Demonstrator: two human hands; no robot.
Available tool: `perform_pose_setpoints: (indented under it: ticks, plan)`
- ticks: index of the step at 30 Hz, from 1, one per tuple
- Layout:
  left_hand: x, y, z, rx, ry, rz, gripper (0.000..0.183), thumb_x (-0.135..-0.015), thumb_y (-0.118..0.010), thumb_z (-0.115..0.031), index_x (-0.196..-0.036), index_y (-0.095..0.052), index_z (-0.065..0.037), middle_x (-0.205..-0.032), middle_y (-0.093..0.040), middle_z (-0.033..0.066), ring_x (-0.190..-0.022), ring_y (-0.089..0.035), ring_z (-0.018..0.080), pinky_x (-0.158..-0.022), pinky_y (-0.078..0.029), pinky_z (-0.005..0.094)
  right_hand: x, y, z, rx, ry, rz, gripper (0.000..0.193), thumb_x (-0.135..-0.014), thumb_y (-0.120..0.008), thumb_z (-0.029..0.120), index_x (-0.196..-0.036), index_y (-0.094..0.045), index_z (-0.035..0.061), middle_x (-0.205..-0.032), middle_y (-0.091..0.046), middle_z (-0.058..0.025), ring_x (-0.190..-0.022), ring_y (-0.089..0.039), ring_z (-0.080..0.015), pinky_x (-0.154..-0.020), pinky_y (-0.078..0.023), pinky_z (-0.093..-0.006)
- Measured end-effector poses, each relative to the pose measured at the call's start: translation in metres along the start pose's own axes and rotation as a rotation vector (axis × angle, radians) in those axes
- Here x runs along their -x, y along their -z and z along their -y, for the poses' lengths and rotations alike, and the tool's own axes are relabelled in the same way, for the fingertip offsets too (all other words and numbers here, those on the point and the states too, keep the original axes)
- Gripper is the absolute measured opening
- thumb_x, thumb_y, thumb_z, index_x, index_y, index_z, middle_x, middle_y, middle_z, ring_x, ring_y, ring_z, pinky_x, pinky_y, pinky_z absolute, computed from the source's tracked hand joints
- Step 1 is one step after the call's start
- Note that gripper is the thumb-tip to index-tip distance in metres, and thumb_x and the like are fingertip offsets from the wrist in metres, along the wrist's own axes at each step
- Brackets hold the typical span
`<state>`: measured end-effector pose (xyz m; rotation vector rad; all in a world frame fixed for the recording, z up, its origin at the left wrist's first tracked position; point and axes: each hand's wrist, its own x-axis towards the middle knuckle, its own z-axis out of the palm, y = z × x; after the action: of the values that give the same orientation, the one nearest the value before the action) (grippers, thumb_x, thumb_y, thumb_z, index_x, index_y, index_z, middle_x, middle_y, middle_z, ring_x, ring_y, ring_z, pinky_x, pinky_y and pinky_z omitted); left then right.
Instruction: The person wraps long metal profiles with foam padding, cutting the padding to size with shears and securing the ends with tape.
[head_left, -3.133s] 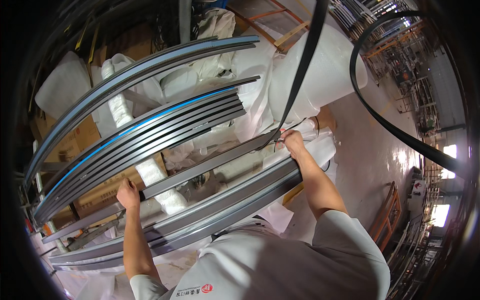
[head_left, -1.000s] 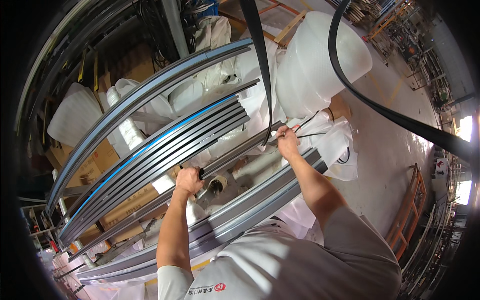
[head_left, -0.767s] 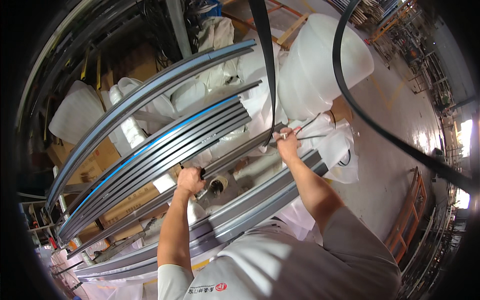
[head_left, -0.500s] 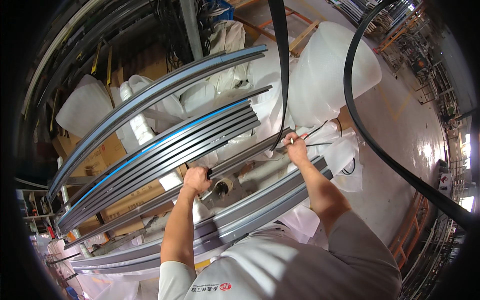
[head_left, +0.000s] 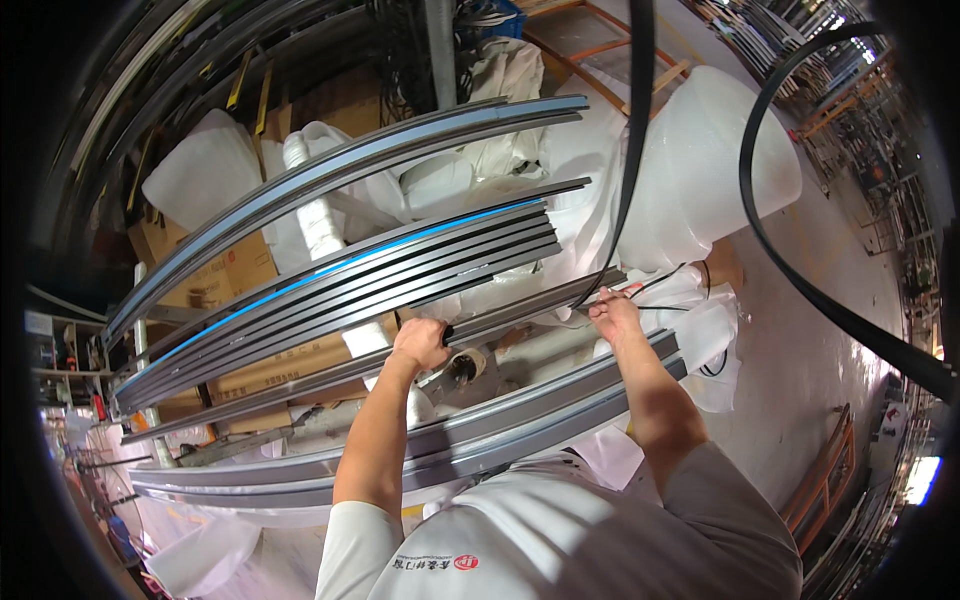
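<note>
A single long grey metal profile runs slantwise in front of me. My left hand is closed in a fist over its middle, and a bit of something dark shows at the thumb side; what it is stays hidden. Close to the profile's right end is my right hand, fingers drawn together in a pinch; I cannot make out what is between them. A flat black flexible strip hangs from above and comes down to the profile just left of those fingers.
Beyond lie several grey profiles, one with a blue line, and a curved profile with a light-blue face. Nearer me are more grey profiles. A bubble-wrap roll stands at right, with a looping black strip hanging beside it.
The view has shifted, so most things appear further right. My right hand's fingers have changed their pose near the profile's end. My left hand keeps its place on the profile.
</note>
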<state>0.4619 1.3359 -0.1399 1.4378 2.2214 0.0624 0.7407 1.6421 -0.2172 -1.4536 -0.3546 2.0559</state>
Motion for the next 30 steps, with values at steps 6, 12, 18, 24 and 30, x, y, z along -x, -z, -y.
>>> perform_pose_setpoints:
  ticks: [6, 12, 18, 24, 30]
  plan:
    - [-0.001, -0.003, 0.005, 0.065, 0.005, -0.032, 0.029, -0.077, -0.069, -0.028, -0.094, -0.076, -0.006, -0.096, -0.074, 0.0215, -0.097, -0.070, 0.0403, -0.089, -0.057, 0.0484, -0.006, 0.019, 0.013, 0.070, -0.060, 0.080, 0.029, -0.094, -0.053, -0.014, -0.103, -0.048, 0.0139, -0.089, -0.058, -0.0082, -0.061, -0.047, -0.0161, -0.056, -0.040, -0.0349]
    - [0.003, 0.008, 0.005, 0.061, -0.004, 0.011, 0.027, -0.077, -0.068, -0.027, -0.091, -0.075, -0.004, -0.094, -0.074, 0.0224, -0.095, -0.070, 0.0413, -0.088, -0.056, 0.0487, -0.009, 0.000, 0.004, 0.374, 0.010, -0.141, 0.030, -0.092, -0.047, -0.014, -0.102, -0.050, 0.0135, -0.079, -0.057, -0.0066, -0.060, -0.047, -0.0162, -0.053, -0.038, -0.0343]
    - [0.014, 0.023, -0.003, 0.073, -0.120, -0.015, 0.028, -0.076, -0.070, -0.028, -0.089, -0.074, -0.004, -0.089, -0.072, 0.0228, -0.089, -0.070, 0.0418, -0.084, -0.056, 0.0492, -0.094, 0.028, 0.002, 0.076, 0.015, -0.009, 0.018, -0.099, -0.046, 0.016, -0.082, -0.052, 0.0132, -0.075, -0.055, -0.0086, -0.053, -0.043, -0.0205, -0.047, -0.034, -0.0350]
    - [0.020, 0.029, -0.004, 0.091, -0.084, 0.033, 0.028, -0.073, -0.074, -0.028, -0.087, -0.073, -0.004, -0.084, -0.072, 0.0217, -0.087, -0.069, 0.0413, -0.081, -0.056, 0.0488, -0.117, 0.031, 0.027, -0.148, 0.063, 0.058, 0.023, -0.095, -0.047, 0.026, -0.091, -0.061, 0.0082, -0.080, -0.060, -0.0102, -0.062, -0.056, -0.0308, -0.056, -0.046, -0.0469]
    - [0.023, 0.012, 0.002, 0.102, -0.200, -0.125, 0.027, -0.068, -0.075, -0.026, -0.082, -0.067, -0.004, -0.069, -0.065, 0.0204, -0.071, -0.066, 0.0426, -0.068, -0.053, 0.0504, -0.120, 0.048, 0.079, 0.357, 0.403, -0.244, 0.019, -0.095, -0.060, 0.003, -0.113, -0.064, -0.0011, -0.089, -0.066, -0.0105, -0.064, -0.062, -0.0250, -0.049, -0.046, -0.0397]
